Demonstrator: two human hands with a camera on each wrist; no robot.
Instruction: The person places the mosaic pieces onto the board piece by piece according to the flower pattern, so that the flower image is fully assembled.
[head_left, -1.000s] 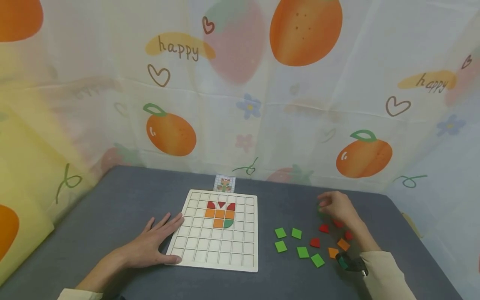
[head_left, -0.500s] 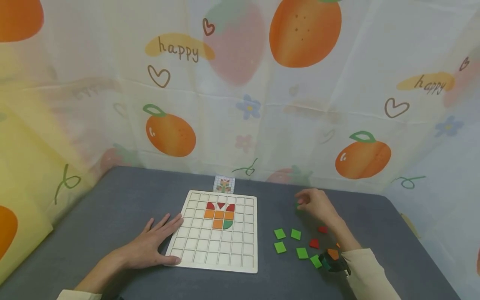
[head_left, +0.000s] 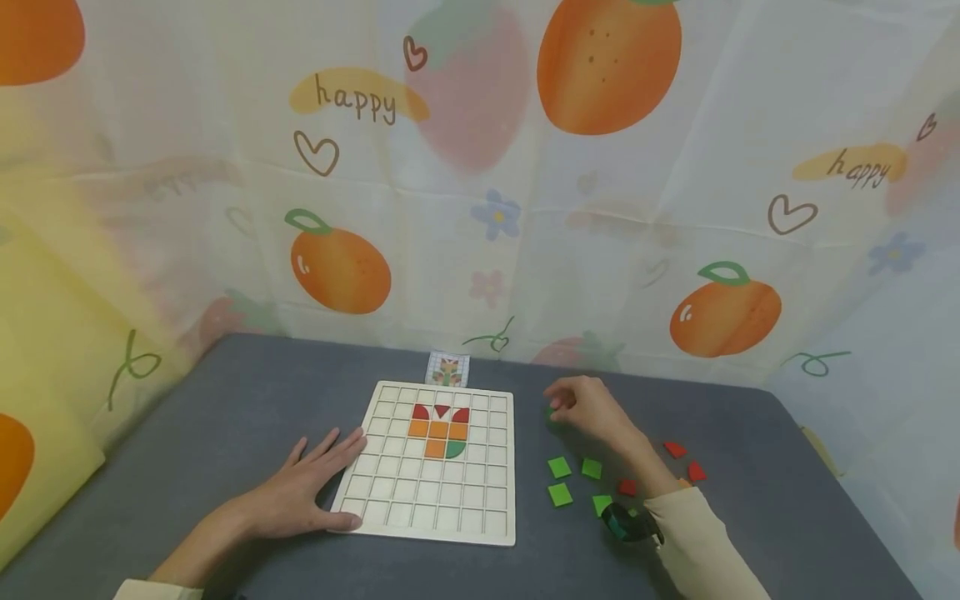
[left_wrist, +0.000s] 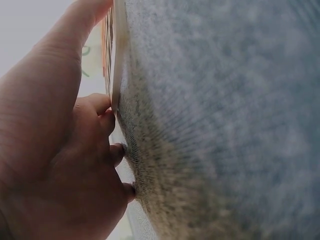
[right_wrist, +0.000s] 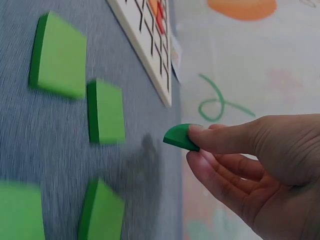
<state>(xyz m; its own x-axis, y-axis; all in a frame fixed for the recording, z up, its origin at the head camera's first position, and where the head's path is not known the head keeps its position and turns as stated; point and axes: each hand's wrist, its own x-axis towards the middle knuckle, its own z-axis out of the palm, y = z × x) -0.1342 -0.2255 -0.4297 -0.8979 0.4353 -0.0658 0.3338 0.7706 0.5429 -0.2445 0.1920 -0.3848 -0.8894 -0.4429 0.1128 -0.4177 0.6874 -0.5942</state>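
Note:
My right hand [head_left: 588, 408] pinches a dark green quarter-circle tile [right_wrist: 179, 137] between thumb and fingers, held above the table to the right of the board. With fingers spread, my left hand [head_left: 303, 487] rests along the left edge of the white grid board [head_left: 450, 537]; its thumb lies at the near left corner. On the board, red tiles [head_left: 462, 413] stand in a row above a row of orange tiles [head_left: 438, 429]. Below those sit another orange tile and a dark green quarter-circle tile [head_left: 455, 450]. In the left wrist view, the left hand [left_wrist: 60, 135] touches the board's edge.
Several light green square tiles [head_left: 559, 494] lie on the grey table right of the board. Red tiles [head_left: 697, 471] and a partly hidden orange tile [head_left: 683, 483] lie near the right forearm. A small pattern card [head_left: 447, 369] lies behind the board, before a printed cloth backdrop [head_left: 495, 275].
My right hand has moved left from beyond the loose tiles toward the board, carrying the green quarter-circle tile. My left hand has stayed at the board's left edge.

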